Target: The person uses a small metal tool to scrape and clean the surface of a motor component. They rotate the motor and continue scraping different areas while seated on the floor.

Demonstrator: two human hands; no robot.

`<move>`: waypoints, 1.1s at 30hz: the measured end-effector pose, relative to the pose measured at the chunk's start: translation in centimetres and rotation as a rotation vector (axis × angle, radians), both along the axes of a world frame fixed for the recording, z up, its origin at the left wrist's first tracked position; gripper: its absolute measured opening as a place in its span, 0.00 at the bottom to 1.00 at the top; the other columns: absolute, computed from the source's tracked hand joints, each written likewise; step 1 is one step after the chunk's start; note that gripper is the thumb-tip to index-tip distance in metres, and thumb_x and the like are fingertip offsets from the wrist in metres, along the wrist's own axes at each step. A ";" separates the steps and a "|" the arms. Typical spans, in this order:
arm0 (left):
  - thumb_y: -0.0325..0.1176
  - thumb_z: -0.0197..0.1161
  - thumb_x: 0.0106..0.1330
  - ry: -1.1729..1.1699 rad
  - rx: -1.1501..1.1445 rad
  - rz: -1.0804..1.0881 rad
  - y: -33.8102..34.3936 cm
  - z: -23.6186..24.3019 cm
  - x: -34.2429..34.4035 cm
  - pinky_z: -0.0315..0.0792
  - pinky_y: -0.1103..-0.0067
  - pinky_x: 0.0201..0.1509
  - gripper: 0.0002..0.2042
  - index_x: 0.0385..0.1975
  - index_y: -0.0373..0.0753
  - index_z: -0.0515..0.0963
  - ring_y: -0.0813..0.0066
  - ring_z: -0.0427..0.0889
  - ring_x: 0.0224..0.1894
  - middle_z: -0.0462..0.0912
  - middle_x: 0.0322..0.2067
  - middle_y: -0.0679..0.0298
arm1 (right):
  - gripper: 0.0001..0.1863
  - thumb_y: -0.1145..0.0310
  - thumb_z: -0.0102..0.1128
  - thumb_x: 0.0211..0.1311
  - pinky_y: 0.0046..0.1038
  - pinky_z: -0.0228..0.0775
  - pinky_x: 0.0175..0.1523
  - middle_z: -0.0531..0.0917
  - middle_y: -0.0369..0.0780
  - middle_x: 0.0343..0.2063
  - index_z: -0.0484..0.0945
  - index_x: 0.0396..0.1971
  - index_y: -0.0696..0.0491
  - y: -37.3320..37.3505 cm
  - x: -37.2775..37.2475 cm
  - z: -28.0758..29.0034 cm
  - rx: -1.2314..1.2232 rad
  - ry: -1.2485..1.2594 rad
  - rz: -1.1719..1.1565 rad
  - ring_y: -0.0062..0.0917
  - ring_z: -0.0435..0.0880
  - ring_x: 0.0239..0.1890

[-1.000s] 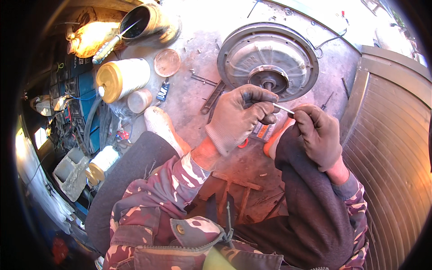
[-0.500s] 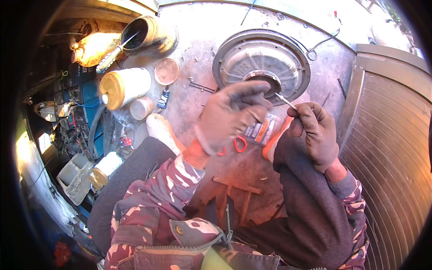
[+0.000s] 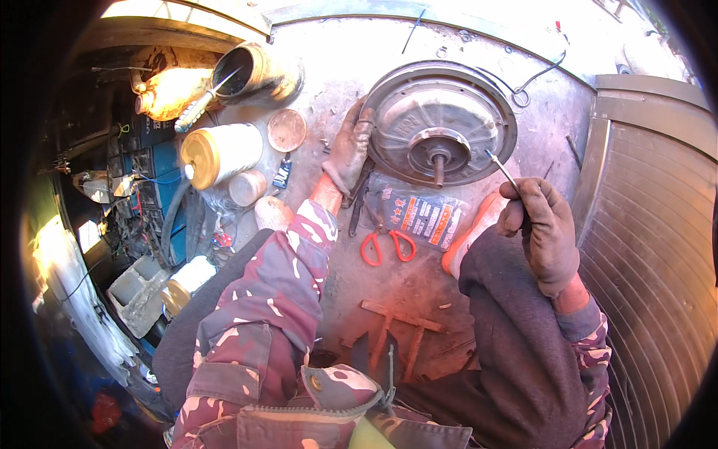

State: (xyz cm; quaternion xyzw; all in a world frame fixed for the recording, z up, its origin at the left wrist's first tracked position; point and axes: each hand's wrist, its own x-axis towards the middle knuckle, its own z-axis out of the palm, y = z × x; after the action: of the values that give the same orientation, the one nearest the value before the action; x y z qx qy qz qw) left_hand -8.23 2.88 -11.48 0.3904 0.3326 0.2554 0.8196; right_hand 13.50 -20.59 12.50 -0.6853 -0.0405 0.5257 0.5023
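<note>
A round metal wheel hub (image 3: pixel 404 123) with a stubby axle (image 3: pixel 439 170) at its centre lies tilted on the floor ahead of me. At its left rim is my gloved left hand (image 3: pixel 350 150), fingers curled against the edge. My gloved right hand (image 3: pixel 548 236) pinches a thin metal rod-like tool (image 3: pixel 502 169). The tool's dark tip points up-left, beside the hub's lower right rim and apart from it. Its lower end is hidden in my fingers.
Red-handled scissors (image 3: pixel 389 248) and a printed plastic bag (image 3: pixel 426 215) lie below the hub. Tubs, a white jar (image 3: pixel 232 153) and an open container (image 3: pixel 258 71) with a screwdriver (image 3: pixel 196 111) stand left. A ribbed metal panel (image 3: pixel 651 224) borders the right. A rusty metal frame (image 3: pixel 400 318) lies between my legs.
My left hand has moved from in front of the hub to its left rim, uncovering the axle and scissors. The right hand has shifted slightly right and down with the tool.
</note>
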 end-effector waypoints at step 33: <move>0.52 0.76 0.63 0.658 0.704 -0.318 -1.8 12.3 10.0 0.70 0.61 0.76 0.47 0.78 0.35 0.64 0.44 0.74 0.71 0.73 0.67 0.38 | 0.16 0.58 0.62 0.77 0.29 0.81 0.39 0.91 0.40 0.26 0.88 0.47 0.55 7.1 5.0 -4.0 -0.146 -0.860 0.404 0.26 0.92 0.31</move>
State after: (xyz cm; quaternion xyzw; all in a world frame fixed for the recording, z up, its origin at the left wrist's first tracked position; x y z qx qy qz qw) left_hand 1.74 1.12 0.79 0.7485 0.4036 0.0875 0.5189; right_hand 18.46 -13.47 8.49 -0.8525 -0.3400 0.2830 0.2786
